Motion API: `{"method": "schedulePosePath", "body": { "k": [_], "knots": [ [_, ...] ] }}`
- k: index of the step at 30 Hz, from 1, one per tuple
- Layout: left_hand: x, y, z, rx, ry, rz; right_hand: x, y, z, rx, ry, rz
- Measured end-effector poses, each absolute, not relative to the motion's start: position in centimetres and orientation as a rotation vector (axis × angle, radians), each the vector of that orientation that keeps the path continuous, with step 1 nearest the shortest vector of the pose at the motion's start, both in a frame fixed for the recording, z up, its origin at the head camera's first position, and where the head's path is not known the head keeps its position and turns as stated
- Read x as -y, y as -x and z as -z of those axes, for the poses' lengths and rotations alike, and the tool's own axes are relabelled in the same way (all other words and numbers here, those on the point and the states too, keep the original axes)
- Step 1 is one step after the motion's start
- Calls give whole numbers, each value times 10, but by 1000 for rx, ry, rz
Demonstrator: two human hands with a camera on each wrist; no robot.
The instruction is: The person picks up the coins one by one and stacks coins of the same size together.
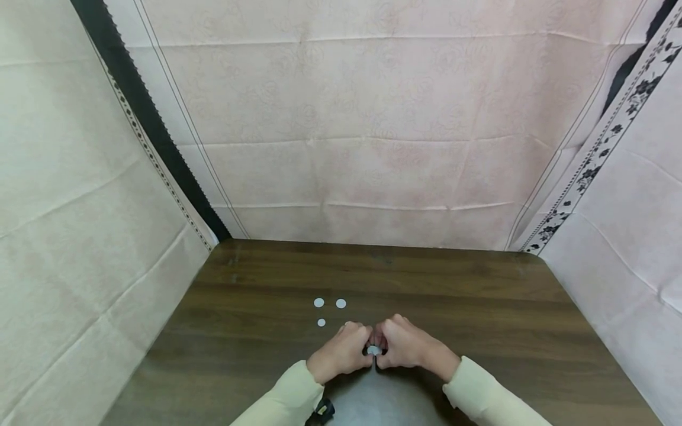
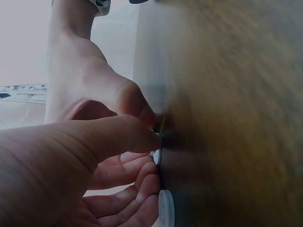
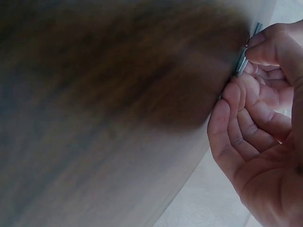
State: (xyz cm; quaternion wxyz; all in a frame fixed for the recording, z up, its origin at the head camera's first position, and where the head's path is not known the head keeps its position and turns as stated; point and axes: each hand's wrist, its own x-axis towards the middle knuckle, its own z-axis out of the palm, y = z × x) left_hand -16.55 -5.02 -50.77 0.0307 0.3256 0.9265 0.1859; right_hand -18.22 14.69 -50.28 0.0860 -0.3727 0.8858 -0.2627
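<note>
I'm counting three white discs (image 1: pixel 318 302) lying loose.
My left hand (image 1: pixel 343 349) and right hand (image 1: pixel 407 343), narrowly curled, are pinching a fourth disc (image 1: pixel 374 350).

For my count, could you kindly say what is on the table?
Three white discs; another white piece shows between the left hand and right hand, which hide part of it.

High, forward-down head view; low, close wrist views; hands (image 1: pixel 343 350) in all.
</note>
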Motion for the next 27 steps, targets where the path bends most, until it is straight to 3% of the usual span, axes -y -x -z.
{"method": "schedulePosePath", "body": {
  "k": [27],
  "knots": [
    [47,162,501,-2853,-970,-561,-143,184,499,-2620,998,858]
  ]
}}
